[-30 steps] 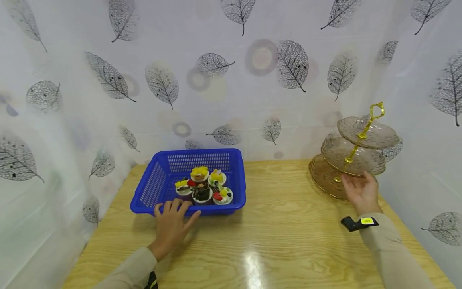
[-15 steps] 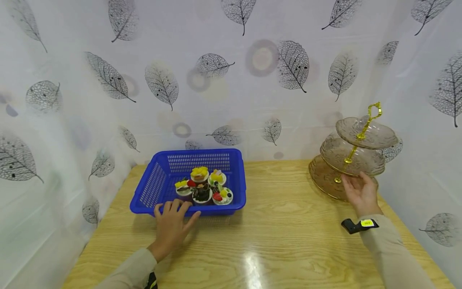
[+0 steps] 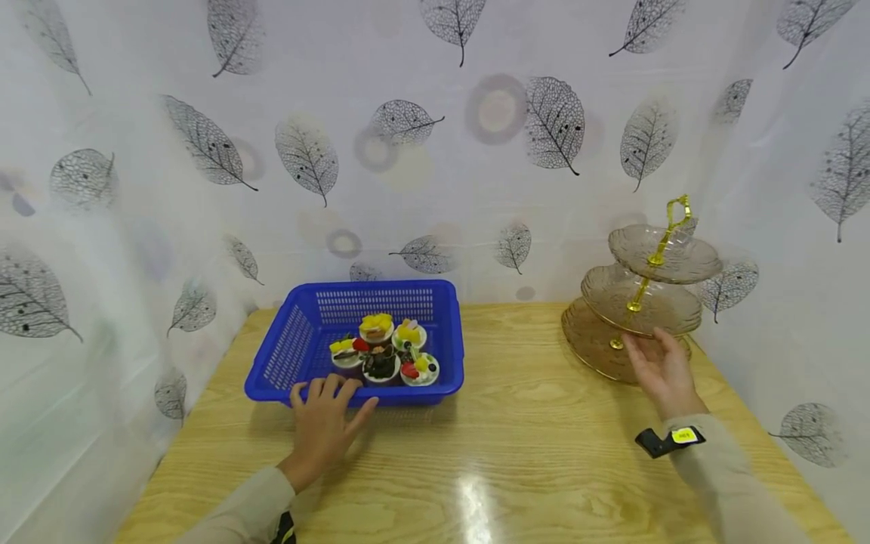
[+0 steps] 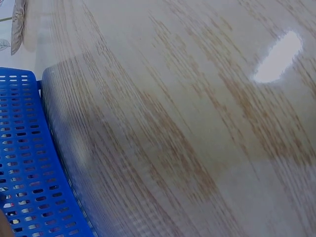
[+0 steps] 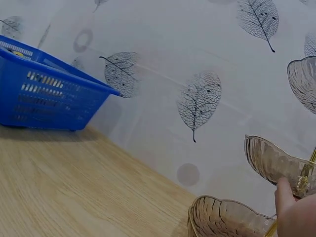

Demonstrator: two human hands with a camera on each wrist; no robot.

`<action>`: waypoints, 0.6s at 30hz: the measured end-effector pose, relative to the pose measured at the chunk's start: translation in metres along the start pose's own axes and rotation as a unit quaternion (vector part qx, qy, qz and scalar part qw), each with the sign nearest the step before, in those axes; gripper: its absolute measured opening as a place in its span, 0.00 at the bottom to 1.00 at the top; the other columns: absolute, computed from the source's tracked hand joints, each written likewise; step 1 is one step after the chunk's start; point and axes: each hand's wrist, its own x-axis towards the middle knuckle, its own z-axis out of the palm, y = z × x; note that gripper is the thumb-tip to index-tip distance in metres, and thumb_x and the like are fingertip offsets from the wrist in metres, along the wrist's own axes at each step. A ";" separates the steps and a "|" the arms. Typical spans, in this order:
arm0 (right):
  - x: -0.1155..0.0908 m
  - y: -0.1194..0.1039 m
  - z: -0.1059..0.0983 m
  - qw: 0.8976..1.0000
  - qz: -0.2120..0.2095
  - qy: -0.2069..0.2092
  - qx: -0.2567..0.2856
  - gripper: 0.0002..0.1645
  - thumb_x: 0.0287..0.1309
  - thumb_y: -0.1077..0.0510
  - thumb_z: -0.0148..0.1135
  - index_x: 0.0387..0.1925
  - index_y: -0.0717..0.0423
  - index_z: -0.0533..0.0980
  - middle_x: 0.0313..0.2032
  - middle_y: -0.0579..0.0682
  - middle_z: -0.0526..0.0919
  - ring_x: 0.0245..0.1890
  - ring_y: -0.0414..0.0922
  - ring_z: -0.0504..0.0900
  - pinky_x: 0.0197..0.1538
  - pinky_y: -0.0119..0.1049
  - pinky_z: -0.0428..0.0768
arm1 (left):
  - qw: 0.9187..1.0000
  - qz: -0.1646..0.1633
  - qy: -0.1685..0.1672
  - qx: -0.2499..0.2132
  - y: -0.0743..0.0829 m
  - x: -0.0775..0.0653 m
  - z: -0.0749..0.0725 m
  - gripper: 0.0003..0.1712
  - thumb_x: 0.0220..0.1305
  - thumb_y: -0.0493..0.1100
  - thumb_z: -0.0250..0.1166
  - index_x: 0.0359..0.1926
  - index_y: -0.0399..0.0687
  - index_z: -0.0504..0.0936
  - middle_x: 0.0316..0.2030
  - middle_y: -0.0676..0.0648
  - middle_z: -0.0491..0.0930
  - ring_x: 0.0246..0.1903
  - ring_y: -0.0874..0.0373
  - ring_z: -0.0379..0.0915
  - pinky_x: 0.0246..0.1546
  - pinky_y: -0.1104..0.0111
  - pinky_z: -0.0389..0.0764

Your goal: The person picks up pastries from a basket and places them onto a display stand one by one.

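Note:
At the left, a blue plastic basket (image 3: 448, 340) with slotted walls stands on the table. Inside it sit several small dessert cups (image 3: 381, 366) topped with fruit and cream. My left hand (image 3: 322, 423) holds the basket's front rim, fingers bent over it and thumb spread to the right. On the right is a three-tier cake stand (image 3: 666, 261) of brownish clear plates with a gold rod and handle loop. My right hand (image 3: 664, 381) holds it at the middle plate's front, thumb and a finger at the rim; the other fingers are hidden. In the right wrist view a fingertip touches the middle plate (image 5: 266, 158).
The wooden table (image 3: 516, 423) reaches from the basket to the stand, with a bright light reflection near its front. White curtains (image 3: 476, 174) printed with dark leaves hang behind and along both sides, close to the stand.
The cake stand has shifted left together with my right hand, mostly in the last half second. My left hand and the basket have not visibly moved.

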 end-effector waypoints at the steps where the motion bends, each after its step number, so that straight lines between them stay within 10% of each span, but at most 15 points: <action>1: 0.000 0.005 0.001 1.000 0.001 -0.004 -0.011 0.34 0.69 0.64 0.47 0.63 0.29 0.48 0.67 0.31 0.45 0.69 0.33 0.50 0.69 0.29 0.53 | 1.000 0.000 0.000 0.001 0.000 0.000 0.000 0.23 0.57 0.64 0.63 0.41 0.53 0.82 0.37 0.45 0.77 0.41 0.43 0.70 0.50 0.40 0.56; 18: -0.003 0.098 0.013 0.993 0.059 0.007 -0.106 0.37 0.68 0.62 0.47 0.68 0.35 0.43 0.69 0.41 0.47 0.72 0.38 0.46 0.68 0.30 0.56 | 1.000 -0.001 -0.007 0.008 0.004 0.002 -0.005 0.22 0.55 0.62 0.65 0.41 0.53 0.82 0.38 0.44 0.77 0.41 0.43 0.70 0.50 0.40 0.56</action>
